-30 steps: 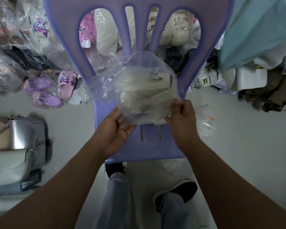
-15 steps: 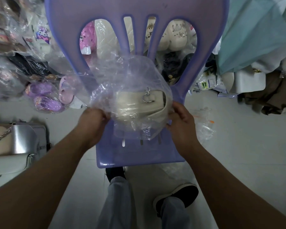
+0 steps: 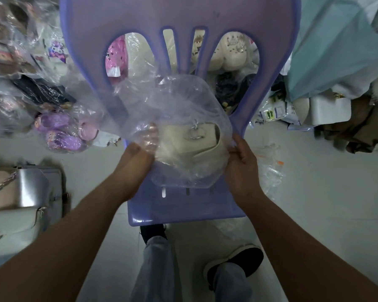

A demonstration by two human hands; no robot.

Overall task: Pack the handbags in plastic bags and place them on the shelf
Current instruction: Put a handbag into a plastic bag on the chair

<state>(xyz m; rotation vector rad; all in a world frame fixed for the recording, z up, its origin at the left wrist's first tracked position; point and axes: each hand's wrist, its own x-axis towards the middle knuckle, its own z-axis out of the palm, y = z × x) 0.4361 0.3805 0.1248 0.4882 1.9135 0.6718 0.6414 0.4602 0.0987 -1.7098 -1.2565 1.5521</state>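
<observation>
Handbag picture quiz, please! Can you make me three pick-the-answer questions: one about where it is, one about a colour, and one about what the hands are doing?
1. Where is the cream handbag? A. inside the clear plastic bag; B. flat on the floor; C. hung on a hook.
2. What colour is the chair? A. green; B. purple; C. red.
3. What are the left hand and right hand doing? A. hanging free; B. tying a shoe; C. holding the plastic bag.
Answers: 1 A, the handbag shows through the plastic around it. 2 B, its back and seat are purple. 3 C, each hand grips one side of the bag.
</observation>
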